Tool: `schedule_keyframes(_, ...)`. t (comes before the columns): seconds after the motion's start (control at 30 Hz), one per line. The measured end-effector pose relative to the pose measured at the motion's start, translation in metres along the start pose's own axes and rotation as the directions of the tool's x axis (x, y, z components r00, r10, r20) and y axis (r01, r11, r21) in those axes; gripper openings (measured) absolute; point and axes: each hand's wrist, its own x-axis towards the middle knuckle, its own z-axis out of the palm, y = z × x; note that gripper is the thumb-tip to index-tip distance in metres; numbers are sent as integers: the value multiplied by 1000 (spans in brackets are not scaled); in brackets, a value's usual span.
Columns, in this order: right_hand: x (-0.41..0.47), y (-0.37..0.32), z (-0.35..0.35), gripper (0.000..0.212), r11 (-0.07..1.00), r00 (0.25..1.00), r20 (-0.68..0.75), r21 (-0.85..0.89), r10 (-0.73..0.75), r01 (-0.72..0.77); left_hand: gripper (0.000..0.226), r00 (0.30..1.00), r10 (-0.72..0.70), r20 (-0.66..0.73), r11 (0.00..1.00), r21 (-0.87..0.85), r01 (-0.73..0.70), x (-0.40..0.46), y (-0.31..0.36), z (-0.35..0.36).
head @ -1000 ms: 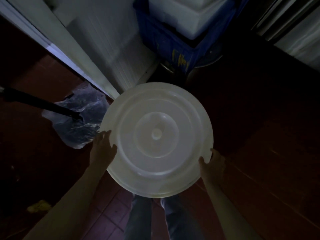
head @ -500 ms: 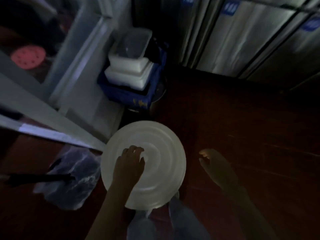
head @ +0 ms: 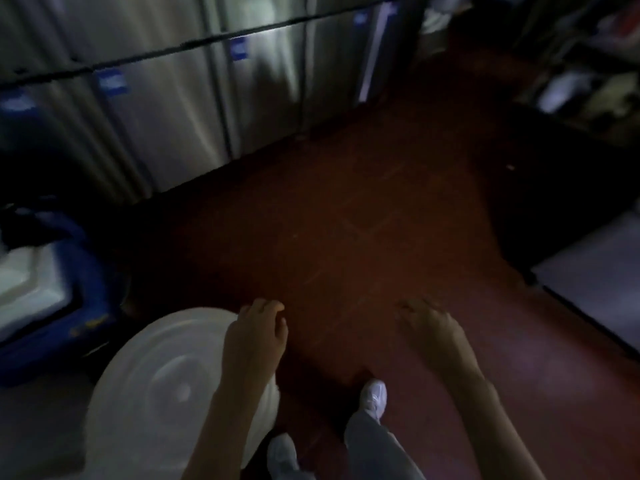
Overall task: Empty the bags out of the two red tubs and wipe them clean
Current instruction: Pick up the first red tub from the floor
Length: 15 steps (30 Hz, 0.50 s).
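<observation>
The whole view is dark and smeared by motion. The left hand (head: 255, 336) covers part of the white round lid (head: 162, 386), whose lower left runs off the edge; whether the fingers touch it cannot be told. The right hand (head: 431, 329) is blurred, its fingers indistinct. The blue crate (head: 86, 289) is cut by the left edge. The labels (head: 238, 50) on the steel doors are unreadable

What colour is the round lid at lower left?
The round lid is a pale, translucent white with concentric raised rings, seen in the head view.
</observation>
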Motion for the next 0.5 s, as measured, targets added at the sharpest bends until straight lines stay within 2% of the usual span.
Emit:
schedule_keyframes(0.03, -14, 18, -12, 42, 998, 998, 11, 31, 58, -59, 25, 998, 61, 19, 998, -1, -61, 2, 27, 4)
schedule_keyframes(0.1, -52, 59, -30, 44, 976, 976, -98, 120, 195, -183, 25, 981, 186, 52, 982, -13, -186, 3, 83, 14)
schedule_keyframes(0.13, -73, 81, -39, 40, 957, 952, -152, 165, 264, -239, 25, 965, 251, 69, 968, -20, -250, 2, 112, 20)
schedule_keyframes(0.23, -121, 135, -70, 17, 875, 865, -173, 215, 472, -434, 25, 894, 435, 111, 900, -22, -435, -3, 197, 44)
schedule_keyframes(0.3, -152, 181, -85, 12, 820, 801, -195, 237, 565, -521, 24, 840, 525, 135, 850, -29, -527, -11, 258, 64)
schedule_keyframes(0.5, -243, 319, -135, 13, 702, 618, -333, 319, 712, -637, 22, 676, 720, 157, 692, -81, -718, -53, 445, 131)
